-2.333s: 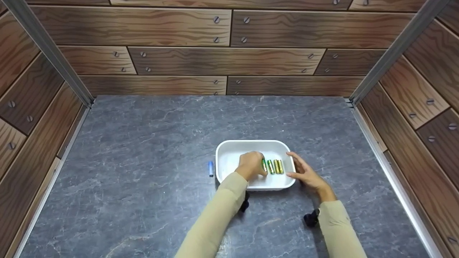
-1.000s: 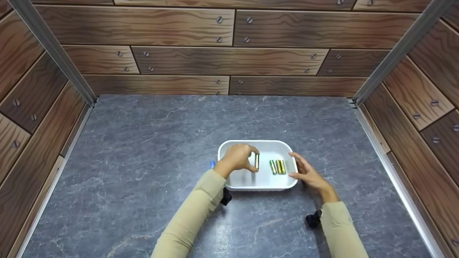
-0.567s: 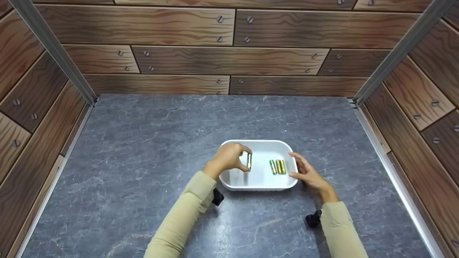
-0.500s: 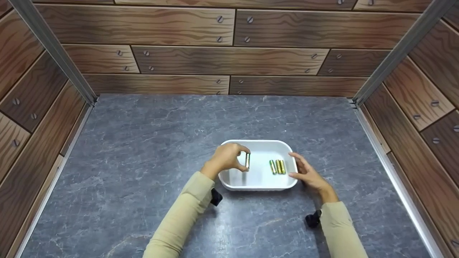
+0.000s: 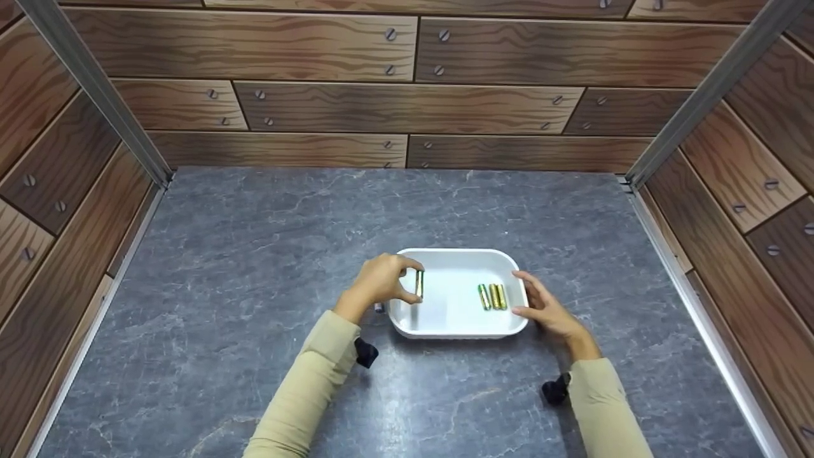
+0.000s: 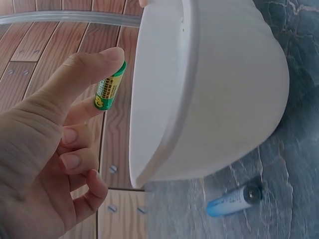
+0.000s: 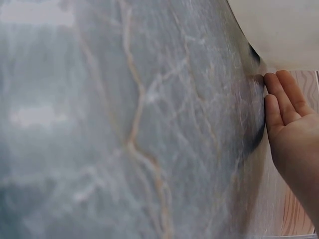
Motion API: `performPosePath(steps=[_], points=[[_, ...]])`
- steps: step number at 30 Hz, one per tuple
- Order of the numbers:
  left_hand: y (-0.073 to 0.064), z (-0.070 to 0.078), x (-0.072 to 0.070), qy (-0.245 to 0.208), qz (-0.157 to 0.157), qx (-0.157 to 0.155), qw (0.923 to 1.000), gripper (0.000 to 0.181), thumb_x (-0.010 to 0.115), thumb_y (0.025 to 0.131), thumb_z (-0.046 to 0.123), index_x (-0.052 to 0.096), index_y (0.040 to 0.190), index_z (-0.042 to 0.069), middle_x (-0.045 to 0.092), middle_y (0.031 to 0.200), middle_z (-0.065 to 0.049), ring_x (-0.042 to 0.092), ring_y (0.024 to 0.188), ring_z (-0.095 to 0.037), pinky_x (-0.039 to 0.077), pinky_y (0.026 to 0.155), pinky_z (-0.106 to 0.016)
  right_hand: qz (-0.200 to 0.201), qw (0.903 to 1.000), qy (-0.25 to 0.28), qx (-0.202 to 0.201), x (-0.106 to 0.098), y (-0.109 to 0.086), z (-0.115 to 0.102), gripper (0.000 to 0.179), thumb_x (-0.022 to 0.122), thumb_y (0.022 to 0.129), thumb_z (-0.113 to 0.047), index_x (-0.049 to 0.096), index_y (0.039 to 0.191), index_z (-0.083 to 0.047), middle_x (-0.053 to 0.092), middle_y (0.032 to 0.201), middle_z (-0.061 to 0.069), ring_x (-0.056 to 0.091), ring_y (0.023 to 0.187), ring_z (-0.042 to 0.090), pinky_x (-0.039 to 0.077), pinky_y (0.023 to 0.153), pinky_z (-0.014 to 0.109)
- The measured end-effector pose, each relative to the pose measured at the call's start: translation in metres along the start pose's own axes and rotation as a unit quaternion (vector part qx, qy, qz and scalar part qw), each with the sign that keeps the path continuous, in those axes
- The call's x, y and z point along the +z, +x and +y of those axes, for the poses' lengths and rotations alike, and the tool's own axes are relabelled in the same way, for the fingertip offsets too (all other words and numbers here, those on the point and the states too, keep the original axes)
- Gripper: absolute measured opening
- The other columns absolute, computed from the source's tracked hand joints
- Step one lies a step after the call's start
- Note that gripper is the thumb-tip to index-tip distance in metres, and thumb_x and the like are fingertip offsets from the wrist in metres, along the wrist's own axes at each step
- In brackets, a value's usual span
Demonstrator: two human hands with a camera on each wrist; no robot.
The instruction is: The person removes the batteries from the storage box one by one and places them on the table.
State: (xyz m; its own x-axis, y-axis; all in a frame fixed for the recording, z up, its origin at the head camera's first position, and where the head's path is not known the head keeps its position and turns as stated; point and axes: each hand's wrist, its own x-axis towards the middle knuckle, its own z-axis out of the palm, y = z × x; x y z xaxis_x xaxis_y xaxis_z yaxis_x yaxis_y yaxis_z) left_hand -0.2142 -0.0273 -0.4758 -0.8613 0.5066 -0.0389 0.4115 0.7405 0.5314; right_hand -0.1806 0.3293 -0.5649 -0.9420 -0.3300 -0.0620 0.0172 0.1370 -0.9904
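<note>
Pinching the green battery [image 5: 419, 284] endwise over the left side of the white tray [image 5: 459, 334], the left hand [image 5: 379, 278] could drop it if that pinch slips, while the right hand [image 5: 550, 313], fingers apart, touches the right end!

Grey marbled tabletop [image 5: 273, 222], pale and brownish veins, glossy patch at near side; white tray [image 5: 458, 334] standing on it; blue-and-white battery [image 6: 234, 200] lying on its side, just beside tray's left end.

The tub [image 5: 455, 323] looks like smooth plastic, the batteries [image 5: 494, 297] shiny metallic, the sleeves [image 5: 299, 388] matt cloth, the tabletop [image 5: 254, 254] glossy stone.
</note>
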Motion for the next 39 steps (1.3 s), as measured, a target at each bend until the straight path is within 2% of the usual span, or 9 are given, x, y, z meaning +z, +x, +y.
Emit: performPosePath(steps=[5,8,12,17,20,26,33,36,39], points=[[-0.004,-0.005,-0.003,-0.002,0.005,-0.003,1.0000,0.056,0.086,0.068,0.035,0.069,0.119,0.020,0.072,0.100,-0.013,0.063,0.087,-0.022,0.051,0.074,-0.041,-0.001,1.0000,-0.003,0.004,0.000,0.001,0.000,0.079,0.066,0.085,0.000,0.020,0.149,0.002,0.031,0.150,0.029,0.047,0.121,-0.008,0.045,0.093,0.013],[-0.008,-0.009,-0.003,-0.002,0.009,-0.007,0.9999,0.056,0.086,0.067,0.035,0.069,0.118,0.019,0.071,0.098,-0.013,0.060,0.081,-0.019,0.048,0.069,-0.037,-0.006,1.0000,0.001,0.005,0.000,0.001,0.000,0.079,0.066,0.085,0.000,0.019,0.148,0.003,0.024,0.152,0.033,0.046,0.121,-0.011,0.043,0.094,0.012],[-0.012,-0.015,-0.003,0.002,0.016,-0.011,0.9998,0.056,0.087,0.065,0.035,0.070,0.116,0.019,0.068,0.090,-0.011,0.051,0.074,-0.014,0.041,0.063,-0.030,-0.003,1.0000,0.001,0.005,0.000,0.001,0.000,0.078,0.066,0.085,0.000,0.020,0.148,0.003,0.030,0.150,0.028,0.047,0.120,-0.011,0.042,0.095,0.011],[-0.019,-0.022,-0.004,-0.009,0.021,-0.021,0.9995,0.056,0.087,0.066,0.033,0.070,0.117,0.018,0.065,0.087,-0.010,0.044,0.073,-0.013,0.035,0.062,-0.028,0.004,1.0000,0.005,0.002,0.000,0.001,0.000,0.078,0.067,0.084,0.000,0.022,0.148,0.002,0.044,0.140,0.001,0.048,0.120,-0.008,0.043,0.094,0.012],[-0.022,-0.026,-0.005,-0.016,0.023,-0.029,0.9992,0.056,0.087,0.066,0.033,0.070,0.117,0.018,0.067,0.089,-0.011,0.046,0.074,-0.012,0.037,0.063,-0.028,0.001,1.0000,0.009,0.003,0.000,0.001,0.001,0.077,0.066,0.085,0.001,0.023,0.148,0.001,0.046,0.136,-0.007,0.048,0.120,-0.009,0.044,0.094,0.012],[-0.028,-0.033,-0.007,-0.024,0.024,-0.032,0.9989,0.056,0.087,0.064,0.033,0.070,0.116,0.018,0.066,0.086,-0.014,0.043,0.069,-0.012,0.034,0.060,-0.026,0.004,0.9998,0.009,0.015,0.001,0.000,0.001,0.077,0.067,0.085,-0.001,0.024,0.149,-0.003,0.045,0.137,-0.010,0.048,0.120,-0.010,0.045,0.093,0.013],[-0.035,-0.042,-0.005,-0.022,0.030,-0.032,0.9988,0.057,0.088,0.063,0.033,0.071,0.115,0.018,0.061,0.079,-0.007,0.042,0.069,-0.011,0.034,0.061,-0.025,0.006,0.9997,0.012,0.020,0.001,0.000,0.001,0.079,0.068,0.085,-0.003,0.022,0.149,-0.002,0.043,0.138,-0.011,0.046,0.121,-0.011,0.044,0.094,0.013],[-0.037,-0.045,-0.004,-0.031,0.026,-0.042,0.9983,0.058,0.088,0.063,0.033,0.071,0.117,0.019,0.064,0.083,-0.013,0.041,0.067,-0.011,0.032,0.060,-0.025,0.003,0.9997,0.011,0.021,0.001,0.000,0.001,0.079,0.067,0.085,-0.002,0.021,0.150,-0.002,0.041,0.142,-0.005,0.046,0.121,-0.012,0.044,0.095,0.013],[-0.039,-0.048,-0.003,-0.037,0.023,-0.052,0.9977,0.057,0.088,0.065,0.032,0.070,0.117,0.021,0.062,0.080,-0.014,0.037,0.064,-0.012,0.029,0.058,-0.024,0.001,0.9998,0.007,0.018,0.002,0.000,0.000,0.078,0.066,0.086,-0.001,0.021,0.150,-0.002,0.038,0.147,0.011,0.048,0.120,-0.010,0.045,0.093,0.014]])
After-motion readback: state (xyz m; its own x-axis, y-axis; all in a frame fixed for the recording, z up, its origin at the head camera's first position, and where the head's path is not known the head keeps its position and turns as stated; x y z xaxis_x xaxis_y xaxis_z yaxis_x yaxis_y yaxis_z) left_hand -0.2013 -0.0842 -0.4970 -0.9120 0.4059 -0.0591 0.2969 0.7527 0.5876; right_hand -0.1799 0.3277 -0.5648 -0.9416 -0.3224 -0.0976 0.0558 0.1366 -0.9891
